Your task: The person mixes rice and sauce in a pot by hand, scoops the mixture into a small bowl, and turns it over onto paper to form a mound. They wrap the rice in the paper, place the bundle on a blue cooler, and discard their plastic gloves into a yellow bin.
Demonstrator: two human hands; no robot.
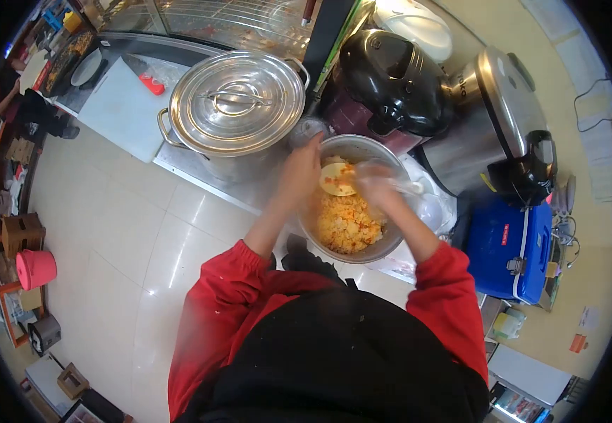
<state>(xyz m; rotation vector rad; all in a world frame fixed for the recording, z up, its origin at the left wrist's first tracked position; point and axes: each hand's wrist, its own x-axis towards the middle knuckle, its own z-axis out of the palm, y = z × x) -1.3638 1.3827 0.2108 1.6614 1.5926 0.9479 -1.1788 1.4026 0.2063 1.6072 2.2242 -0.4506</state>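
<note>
A round metal pot (396,248) of orange-yellow rice (348,222) stands on the counter in front of me. My left hand (300,169) is at the pot's left rim, its fingers near the edge and partly blurred. Over the right part of the pot is my right hand (376,185), smeared by motion, beside a pale round scoop or paddle (338,179) with orange bits on it. Whether the hand grips its handle is too blurred to tell. A white spoon-like utensil (429,210) lies right of the pot.
A large lidded steel pot (237,102) stands at the left, by a white cutting board (122,109) with a red-handled tool (152,84). Behind are a black-lidded cooker (397,81) and a steel container (471,123). A blue cooler (507,247) is at right; a person (41,113) stands far left.
</note>
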